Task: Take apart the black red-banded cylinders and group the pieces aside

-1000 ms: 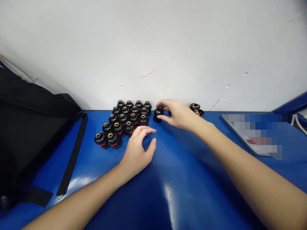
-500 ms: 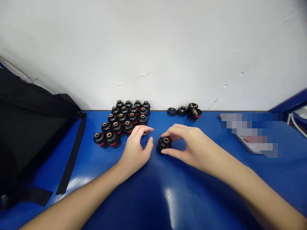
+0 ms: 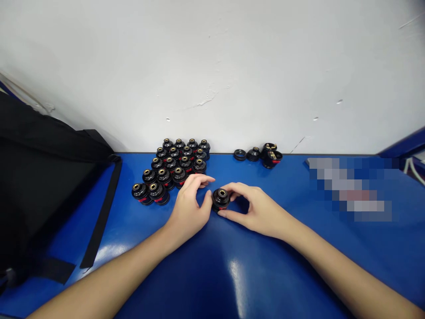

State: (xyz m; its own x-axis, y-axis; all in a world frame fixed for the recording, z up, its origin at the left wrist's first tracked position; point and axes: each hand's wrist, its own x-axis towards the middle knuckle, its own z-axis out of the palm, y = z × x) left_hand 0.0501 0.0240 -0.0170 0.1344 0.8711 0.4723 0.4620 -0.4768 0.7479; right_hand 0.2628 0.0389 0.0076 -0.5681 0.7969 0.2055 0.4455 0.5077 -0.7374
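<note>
A black domed cylinder [image 3: 221, 198] with a brass-ringed hole in its top and a red mark on its side stands upright on the blue table. My right hand [image 3: 254, 204] grips it low down from the right, thumb at the near side and fingers behind. Just left of the cylinder, my left hand [image 3: 192, 199] is open and curved, holding nothing, its thumb tip very near the cylinder. Whether that thumb touches it I cannot tell. Beyond my left hand stand several matching black cylinders [image 3: 165, 177] in close rows, tops up.
Near the wall lie a black ring [image 3: 240, 154], a black domed cap [image 3: 254, 153] and two open black cups [image 3: 272, 159] with brass-coloured parts inside. A black bag [image 3: 49, 177] with a strap [image 3: 102, 217] is at left. A blurred flat object [image 3: 355, 190] lies at right.
My right hand has moved left and slightly down with the black domed cylinder, nearer to my left hand. The red mark on its side now shows. My left hand has hardly moved.
</note>
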